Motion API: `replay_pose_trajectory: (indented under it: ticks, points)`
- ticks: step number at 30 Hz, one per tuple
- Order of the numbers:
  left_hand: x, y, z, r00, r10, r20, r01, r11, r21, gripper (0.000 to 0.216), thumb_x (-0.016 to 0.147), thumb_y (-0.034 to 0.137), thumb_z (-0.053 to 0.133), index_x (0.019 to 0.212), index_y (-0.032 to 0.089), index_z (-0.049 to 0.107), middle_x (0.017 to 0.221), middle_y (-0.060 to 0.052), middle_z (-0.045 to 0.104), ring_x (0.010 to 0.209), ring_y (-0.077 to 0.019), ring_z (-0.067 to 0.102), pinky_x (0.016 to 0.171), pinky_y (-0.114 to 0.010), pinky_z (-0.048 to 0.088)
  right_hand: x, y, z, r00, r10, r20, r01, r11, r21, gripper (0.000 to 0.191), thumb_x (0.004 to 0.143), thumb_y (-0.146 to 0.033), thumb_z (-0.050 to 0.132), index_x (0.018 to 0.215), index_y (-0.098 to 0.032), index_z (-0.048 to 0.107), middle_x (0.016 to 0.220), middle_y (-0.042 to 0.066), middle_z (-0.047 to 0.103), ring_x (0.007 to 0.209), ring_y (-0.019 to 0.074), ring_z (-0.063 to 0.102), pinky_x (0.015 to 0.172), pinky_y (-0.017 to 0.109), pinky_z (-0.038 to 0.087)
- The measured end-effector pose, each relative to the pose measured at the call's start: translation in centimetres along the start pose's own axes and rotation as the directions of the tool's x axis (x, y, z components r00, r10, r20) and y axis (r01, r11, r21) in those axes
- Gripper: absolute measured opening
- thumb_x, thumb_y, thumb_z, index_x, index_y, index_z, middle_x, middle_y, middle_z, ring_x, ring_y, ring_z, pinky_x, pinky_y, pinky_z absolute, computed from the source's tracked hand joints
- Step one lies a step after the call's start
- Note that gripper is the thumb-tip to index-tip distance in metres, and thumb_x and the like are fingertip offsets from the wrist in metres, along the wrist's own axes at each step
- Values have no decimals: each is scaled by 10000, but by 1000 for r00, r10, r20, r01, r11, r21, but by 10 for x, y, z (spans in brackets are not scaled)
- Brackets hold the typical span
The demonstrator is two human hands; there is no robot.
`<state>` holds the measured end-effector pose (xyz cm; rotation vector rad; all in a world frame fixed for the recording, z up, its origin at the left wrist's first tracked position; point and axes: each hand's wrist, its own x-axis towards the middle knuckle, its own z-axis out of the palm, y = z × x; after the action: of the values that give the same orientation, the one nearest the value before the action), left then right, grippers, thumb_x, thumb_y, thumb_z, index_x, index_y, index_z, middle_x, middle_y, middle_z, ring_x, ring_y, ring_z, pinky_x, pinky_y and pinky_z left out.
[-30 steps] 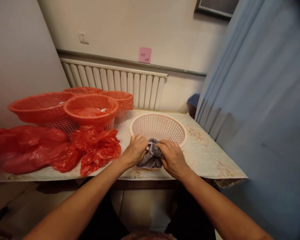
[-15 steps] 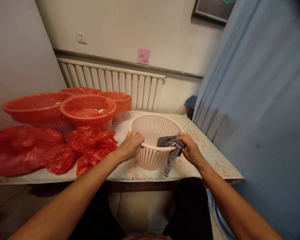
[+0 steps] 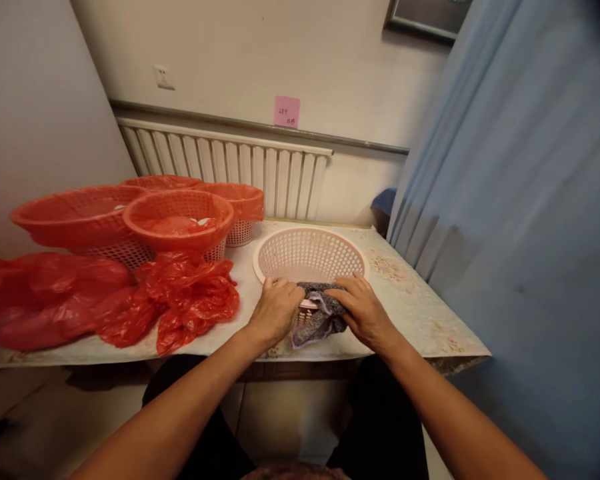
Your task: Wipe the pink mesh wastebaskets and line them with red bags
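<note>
A pale pink plastic basket (image 3: 310, 250) with a lattice wall stands on the covered table in front of me. My left hand (image 3: 277, 310) grips its near rim, fingers curled over the edge. Just right of it, a dark grey cloth (image 3: 323, 327) with a light purple border is draped over the rim, part inside and part hanging outside. My right hand (image 3: 363, 310) is closed around the cloth against the rim; its fingertips reach over the edge.
At left stand several baskets lined with red plastic bags, the nearest basket (image 3: 177, 223) holding something white. Crumpled red bags (image 3: 195, 300) lie before them. A flowered tablecloth (image 3: 420, 300) covers the table. A blue curtain (image 3: 510, 220) hangs at right; a radiator (image 3: 230, 167) runs behind.
My right hand has slid the cloth leftward along the near rim, closer to my left hand. The basket has turned or shifted slightly, and my left hand sits a little nearer to me.
</note>
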<state>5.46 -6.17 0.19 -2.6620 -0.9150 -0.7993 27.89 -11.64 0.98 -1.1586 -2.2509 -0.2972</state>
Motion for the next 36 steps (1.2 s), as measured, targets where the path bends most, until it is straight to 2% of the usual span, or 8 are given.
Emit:
replay_pose_trajectory:
  ticks: [7, 9, 12, 14, 19, 25, 29, 36]
  points:
    - [-12, -30, 0, 994, -58, -91, 49, 993, -104, 178, 846, 152, 457, 673, 191, 476, 713, -33, 562, 770, -207, 482, 755, -368, 325, -9, 61, -22, 969, 79, -232, -71, 997, 42, 338, 846, -123, 433, 1096, -262, 614, 1206, 44, 605, 1194, 219, 497, 1096, 521, 253]
    - [-11, -36, -3, 974, -173, -145, 154, 979, -136, 212, 854, 188, 454, 642, 193, 459, 693, -30, 550, 756, -204, 484, 745, -360, 329, -10, 77, -30, 823, 261, -505, -220, 965, 140, 344, 823, -128, 436, 1090, -241, 621, 1170, 45, 622, 1122, 204, 549, 1047, 465, 348]
    - [-8, -37, -7, 870, -447, -208, 393, 883, -257, 238, 848, 267, 483, 624, 198, 443, 677, -16, 533, 717, -190, 484, 683, -317, 338, -12, 94, -44, 415, 488, -768, -436, 847, 302, 349, 775, -195, 506, 1105, -185, 618, 1017, 47, 656, 944, 192, 596, 895, 380, 461]
    - [-7, -30, -5, 749, -634, -194, 533, 750, -393, 238, 836, 303, 503, 630, 198, 447, 652, 5, 518, 670, -168, 481, 621, -278, 330, -13, 97, -49, 301, 528, -794, -498, 797, 342, 348, 747, -244, 556, 1077, -160, 631, 917, 28, 652, 839, 173, 586, 822, 339, 473]
    - [-9, -3, 23, 557, -825, 89, 664, 379, -645, 204, 835, 324, 474, 693, 183, 514, 590, 35, 510, 574, -134, 488, 537, -230, 326, -13, 78, -34, 446, 554, -703, -517, 801, 303, 306, 711, -320, 637, 973, -161, 653, 909, 30, 652, 859, 190, 587, 846, 348, 456]
    - [-18, 18, 61, 727, -649, 224, 587, 418, -693, 214, 844, 284, 444, 883, 150, 607, 788, -36, 645, 747, -177, 583, 690, -266, 437, -13, 64, 39, 717, 504, -481, -417, 864, 283, 298, 764, -351, 606, 996, -166, 629, 1163, 115, 618, 1104, 232, 556, 1003, 424, 400]
    - [-26, 19, 76, 817, -539, 206, 475, 425, -770, 295, 852, 300, 430, 1034, 139, 596, 999, -72, 673, 928, -199, 601, 839, -291, 454, -16, 69, 81, 738, 499, -454, -407, 866, 291, 401, 802, -326, 572, 1168, -160, 569, 1274, 130, 561, 1226, 231, 484, 1069, 457, 345]
    - [-33, 14, 95, 835, -514, 196, 451, 437, -778, 293, 849, 254, 430, 1068, 149, 592, 1004, -77, 677, 939, -206, 612, 859, -311, 463, 6, 20, 92, 777, 432, -459, -275, 887, 370, 285, 835, -229, 539, 1106, -189, 614, 1257, 97, 586, 1245, 209, 481, 1081, 449, 352]
